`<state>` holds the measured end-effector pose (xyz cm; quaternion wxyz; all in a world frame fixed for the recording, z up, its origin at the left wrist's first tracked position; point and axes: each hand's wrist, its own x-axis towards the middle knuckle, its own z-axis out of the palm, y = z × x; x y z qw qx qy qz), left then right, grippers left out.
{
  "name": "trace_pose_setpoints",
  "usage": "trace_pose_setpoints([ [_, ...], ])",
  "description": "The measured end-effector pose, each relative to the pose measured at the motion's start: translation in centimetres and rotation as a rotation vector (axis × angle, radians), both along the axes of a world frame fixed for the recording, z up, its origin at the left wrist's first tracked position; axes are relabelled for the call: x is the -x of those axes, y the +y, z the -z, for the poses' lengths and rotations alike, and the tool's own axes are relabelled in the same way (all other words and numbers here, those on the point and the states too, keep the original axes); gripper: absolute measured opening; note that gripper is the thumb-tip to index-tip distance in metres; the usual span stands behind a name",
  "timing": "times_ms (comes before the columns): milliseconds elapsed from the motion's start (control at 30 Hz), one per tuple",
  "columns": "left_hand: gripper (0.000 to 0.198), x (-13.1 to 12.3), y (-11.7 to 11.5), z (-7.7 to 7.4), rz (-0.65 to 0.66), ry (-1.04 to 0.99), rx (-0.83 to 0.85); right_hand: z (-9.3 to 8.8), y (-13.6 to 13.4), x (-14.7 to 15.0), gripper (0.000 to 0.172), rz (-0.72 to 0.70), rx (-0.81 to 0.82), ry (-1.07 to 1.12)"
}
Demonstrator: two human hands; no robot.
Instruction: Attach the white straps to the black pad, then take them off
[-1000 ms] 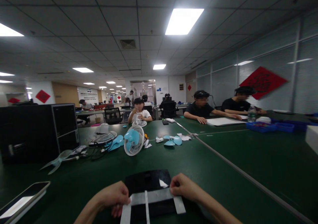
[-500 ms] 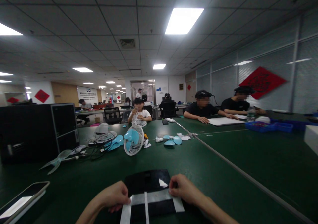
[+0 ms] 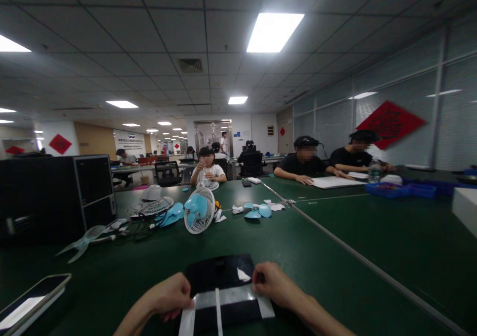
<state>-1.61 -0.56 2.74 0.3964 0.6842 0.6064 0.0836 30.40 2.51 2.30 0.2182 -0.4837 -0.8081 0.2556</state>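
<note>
On the table in front of me lies a flat black panel [image 3: 219, 269] with narrow white strips [image 3: 218, 310] running down it. A shiny see-through strip, which looks like clear tape [image 3: 233, 294], stretches crosswise over the panel. My left hand [image 3: 173, 295] pinches it at the left end, closed, beside the left white strip. At the other end, my right hand [image 3: 274, 282] is closed in a pinch on it too. Just left of the right fingers, a small torn white scrap [image 3: 243, 275] rests on the panel. The fingertips partly hide both ends of the tape.
A phone [image 3: 32, 298] lies at the left front, with a black computer case [image 3: 55, 192] behind it. Fan parts, including a round white fan grille [image 3: 208, 216] and blue blades [image 3: 253, 214], are spread ahead. A metal seam [image 3: 335, 239] crosses the green table. People sit opposite.
Both hands keep their pinch on the tape with hardly any movement. The view has shifted slightly. In the background, a standing person has moved right.
</note>
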Motion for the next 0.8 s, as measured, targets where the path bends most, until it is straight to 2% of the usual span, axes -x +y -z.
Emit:
trace_pose_setpoints([
  [167, 0.020, -0.2, -0.2, -0.5, -0.028, 0.078, -0.006, -0.6, -0.4, 0.2, 0.017, 0.001, 0.026, -0.014],
  [300, 0.011, -0.8, -0.8, -1.5, 0.045, 0.125, -0.168, -0.6, -0.5, 0.2, 0.017, 0.012, 0.012, -0.021],
  [433, 0.036, -2.3, -1.7, -2.3, 0.232, 0.087, -0.319, -0.4, -0.5, 0.1, 0.017, 0.013, -0.014, -0.029],
  [533, 0.041, -3.6, -2.5, -2.6, 0.359, 0.068, -0.363, -0.3, -0.5, 0.0, 0.017, 0.010, -0.012, -0.029],
  [700, 0.037, -4.5, -2.7, -2.5, 0.376, 0.089, -0.382, -0.4, -0.3, 0.0, 0.016, 0.011, -0.012, -0.060],
  [800, 0.041, -4.3, -2.4, -2.1, 0.393, 0.087, -0.424, -0.7, -0.8, 0.5, 0.013, 0.019, -0.152, -0.056],
])
